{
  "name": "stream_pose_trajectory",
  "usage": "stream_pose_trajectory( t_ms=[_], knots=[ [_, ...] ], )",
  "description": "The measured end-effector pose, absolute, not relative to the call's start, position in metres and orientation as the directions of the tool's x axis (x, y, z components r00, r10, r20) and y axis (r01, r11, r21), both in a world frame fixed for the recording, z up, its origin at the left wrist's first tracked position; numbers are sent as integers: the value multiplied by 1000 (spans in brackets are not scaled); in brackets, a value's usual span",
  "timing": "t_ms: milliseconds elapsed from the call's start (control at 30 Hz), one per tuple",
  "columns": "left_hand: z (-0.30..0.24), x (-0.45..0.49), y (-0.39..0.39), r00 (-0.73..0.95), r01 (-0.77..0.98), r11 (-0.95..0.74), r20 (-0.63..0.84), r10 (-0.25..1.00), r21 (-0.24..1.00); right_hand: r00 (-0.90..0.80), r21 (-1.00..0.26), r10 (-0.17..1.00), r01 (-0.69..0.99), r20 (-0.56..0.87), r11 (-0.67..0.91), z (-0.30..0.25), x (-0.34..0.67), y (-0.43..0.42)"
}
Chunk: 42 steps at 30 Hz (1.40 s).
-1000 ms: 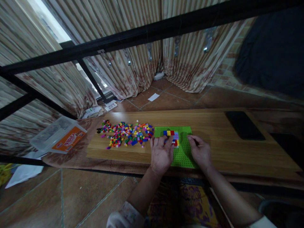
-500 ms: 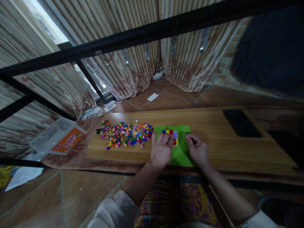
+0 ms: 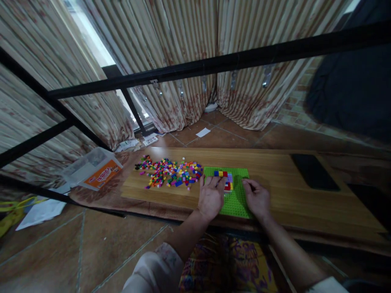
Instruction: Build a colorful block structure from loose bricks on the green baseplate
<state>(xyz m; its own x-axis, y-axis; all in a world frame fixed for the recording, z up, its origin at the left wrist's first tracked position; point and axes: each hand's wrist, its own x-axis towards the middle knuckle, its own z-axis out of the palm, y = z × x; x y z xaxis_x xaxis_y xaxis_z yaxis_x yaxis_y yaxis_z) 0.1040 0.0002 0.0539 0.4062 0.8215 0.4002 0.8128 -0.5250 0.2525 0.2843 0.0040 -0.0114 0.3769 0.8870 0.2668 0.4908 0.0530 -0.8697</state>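
Note:
A green studded baseplate (image 3: 236,208) lies on the wooden board in front of me. On its upper half sits a small build of toy bricks (image 3: 225,173) in blue, yellow, red, lavender and white. My left hand (image 3: 210,199) reaches over the left side of this build, fingers stretched out and thumb apart; the fingertips hide part of the bricks. Whether it presses on them I cannot tell. At the plate's right edge is my right hand (image 3: 258,199), its fingers curled and thumb against the index finger. Anything pinched there is too small to make out.
Loose coloured bricks (image 3: 159,177) are scattered left of the plate. Farther left stands a clear plastic box (image 3: 76,173) with an orange label. A dark phone-like slab (image 3: 314,171) lies on the right of the wooden board (image 3: 281,207). A black metal rail (image 3: 189,73) crosses beyond.
The whole view has shifted, so the board and plate appear slightly lower and farther right. Both hands keep nearly the same places relative to the plate and bricks.

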Motion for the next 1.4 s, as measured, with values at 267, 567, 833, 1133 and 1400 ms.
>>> stream_pose_trajectory(
  t_ms=[267, 567, 833, 1133, 1400],
  knots=[
    [32, 65, -36, 41, 811, -294, 452, 891, 506, 388, -867, 890, 499, 240, 16, -20, 289, 4],
    [10, 12, -46, -181, 846, -56, 386, 905, 530, 402, -857, 890, 515, 214, -27, -21, 293, 2],
    [10, 22, -21, -214, 867, 34, 312, 926, 497, 399, -819, 896, 569, 195, -75, -21, 297, 1],
    [7, 25, -8, -227, 871, 61, 289, 930, 488, 405, -794, 901, 594, 156, -129, -10, 292, -1],
    [3, 12, -14, -279, 713, -53, 352, 893, 699, 401, -777, 903, 614, 157, -138, -10, 293, -3]
  ],
)
